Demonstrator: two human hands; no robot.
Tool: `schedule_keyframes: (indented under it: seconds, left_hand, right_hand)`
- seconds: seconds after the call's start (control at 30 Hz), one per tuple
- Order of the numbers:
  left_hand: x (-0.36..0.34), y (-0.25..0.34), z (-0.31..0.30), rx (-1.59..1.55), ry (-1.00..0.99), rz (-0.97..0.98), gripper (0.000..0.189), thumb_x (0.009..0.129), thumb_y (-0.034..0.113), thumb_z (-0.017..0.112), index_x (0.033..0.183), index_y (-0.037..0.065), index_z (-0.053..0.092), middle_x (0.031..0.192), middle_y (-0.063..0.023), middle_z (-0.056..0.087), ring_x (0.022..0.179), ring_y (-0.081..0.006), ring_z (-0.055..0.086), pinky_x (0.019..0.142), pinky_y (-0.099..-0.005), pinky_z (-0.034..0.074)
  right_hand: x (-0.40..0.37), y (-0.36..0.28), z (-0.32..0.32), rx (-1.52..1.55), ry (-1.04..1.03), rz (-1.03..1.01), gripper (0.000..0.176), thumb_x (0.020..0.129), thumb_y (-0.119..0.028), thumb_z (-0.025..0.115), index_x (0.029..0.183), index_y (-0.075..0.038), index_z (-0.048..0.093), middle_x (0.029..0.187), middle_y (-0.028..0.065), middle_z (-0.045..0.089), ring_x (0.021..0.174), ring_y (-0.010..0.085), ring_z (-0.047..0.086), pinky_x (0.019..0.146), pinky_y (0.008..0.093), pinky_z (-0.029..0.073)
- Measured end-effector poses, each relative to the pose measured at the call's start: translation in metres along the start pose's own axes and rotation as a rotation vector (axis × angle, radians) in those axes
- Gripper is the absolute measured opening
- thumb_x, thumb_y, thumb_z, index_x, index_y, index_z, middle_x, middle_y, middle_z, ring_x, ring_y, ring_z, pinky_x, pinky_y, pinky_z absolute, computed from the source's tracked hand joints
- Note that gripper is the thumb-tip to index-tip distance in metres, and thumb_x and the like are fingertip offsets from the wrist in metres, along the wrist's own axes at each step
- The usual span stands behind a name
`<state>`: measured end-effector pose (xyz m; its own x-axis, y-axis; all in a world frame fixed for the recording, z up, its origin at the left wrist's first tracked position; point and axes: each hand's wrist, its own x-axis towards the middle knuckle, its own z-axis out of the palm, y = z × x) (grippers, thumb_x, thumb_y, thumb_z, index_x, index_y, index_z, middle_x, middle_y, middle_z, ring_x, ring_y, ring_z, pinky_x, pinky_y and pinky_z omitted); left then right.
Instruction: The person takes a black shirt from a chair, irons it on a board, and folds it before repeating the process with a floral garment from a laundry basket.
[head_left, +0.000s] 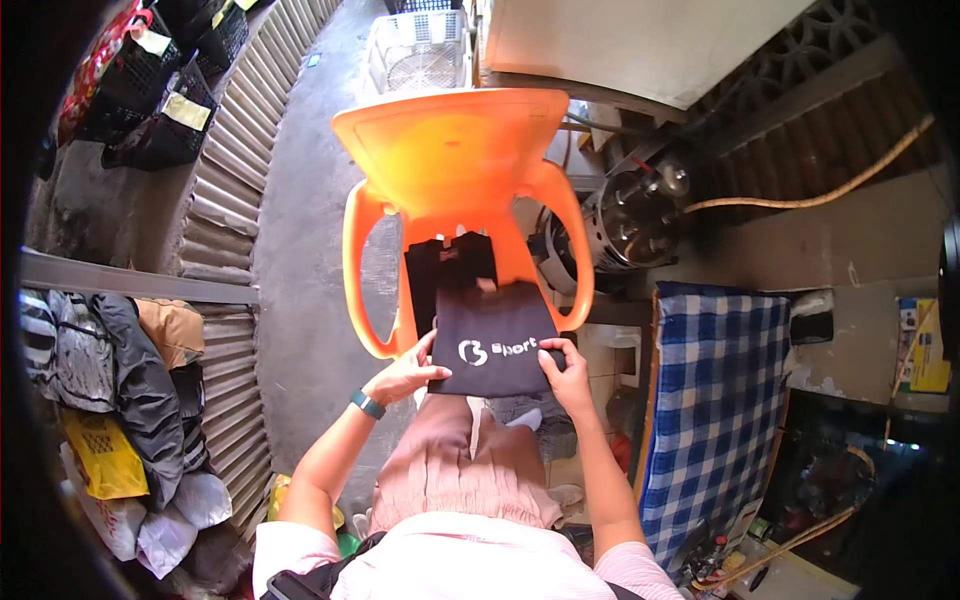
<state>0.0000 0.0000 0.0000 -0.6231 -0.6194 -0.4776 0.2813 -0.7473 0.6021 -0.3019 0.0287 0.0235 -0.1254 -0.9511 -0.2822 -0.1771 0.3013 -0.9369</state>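
Note:
A folded dark garment [495,315] with a white logo and the word "sport" is stretched flat between my hands, over the front of the orange chair's seat. My left hand [408,372] pinches its lower left edge, thumb on top; a dark watch is on that wrist. On the opposite side, my right hand [568,375] grips the right edge near the print. Behind it, another dark garment [450,265] lies on the seat of the orange plastic chair [450,140], partly covered by the held one.
A blue-and-white checked padded board [715,390] stands at my right. Beyond it is a metal tank-like machine [640,220] with a hose [800,203]. Bagged clothes [130,350] are piled at left, below black baskets [180,115]. A white crate [418,55] sits behind the chair.

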Motion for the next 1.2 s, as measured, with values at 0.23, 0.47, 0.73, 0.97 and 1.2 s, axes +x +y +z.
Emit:
schedule_keyframes:
  seconds: [0.23,0.47,0.73,0.97,1.2]
  left_hand:
    - [0.024,-0.026,-0.102,1.368,0.553,-0.073,0.077,0.077,0.015,0.07,0.143,0.004,0.033,0.122,-0.0225,0.054,0.116,-0.0366,0.052,0.1,-0.0453,0.041]
    - [0.049,0.005,-0.159,1.717,1.657,0.415,0.046,0.092,0.021,0.055,0.134,0.008,0.042,0.135,-0.023,0.042,0.129,-0.0386,0.037,0.103,-0.0461,0.035]
    - [0.072,-0.003,-0.184,1.114,1.615,0.348,0.037,0.099,0.032,0.046,0.125,0.006,0.052,0.065,-0.0074,0.058,0.051,-0.018,0.058,0.048,-0.0316,0.044]
    - [0.067,-0.025,-0.208,0.889,1.668,0.45,0.037,0.1,0.031,0.047,0.121,0.001,0.054,0.075,-0.0003,0.051,0.055,-0.0052,0.044,0.046,-0.0207,0.034]
    - [0.076,-0.028,-0.206,0.815,1.843,0.482,0.037,0.1,0.036,0.047,0.118,0.004,0.05,0.074,0.0022,0.048,0.05,-0.0024,0.039,0.046,-0.0173,0.03]
  right_hand:
    - [0.064,0.138,0.053,-0.784,-0.208,-0.17,0.026,0.081,-0.013,0.064,0.107,-0.011,0.067,0.092,0.0176,0.065,0.088,0.0356,0.062,0.082,0.0421,0.05]
    - [0.163,0.199,0.043,-0.745,-0.081,-0.137,0.017,0.085,-0.015,0.06,0.092,0.001,0.063,0.083,0.0193,0.062,0.081,0.0399,0.059,0.072,0.0478,0.047]
    - [0.342,0.288,0.063,-0.611,0.311,0.336,0.039,0.095,-0.034,0.048,0.079,0.0,0.056,0.082,0.0216,0.062,0.082,0.0416,0.058,0.068,0.0486,0.044]
    - [0.465,0.444,0.052,-0.606,0.195,0.279,0.032,0.091,-0.032,0.055,0.085,-0.001,0.063,0.081,0.0195,0.066,0.08,0.0394,0.063,0.07,0.0475,0.048]
    - [0.528,0.496,0.067,-0.755,0.099,0.284,0.041,0.091,-0.038,0.056,0.086,0.002,0.065,0.083,0.0228,0.066,0.085,0.0382,0.064,0.074,0.0472,0.049]
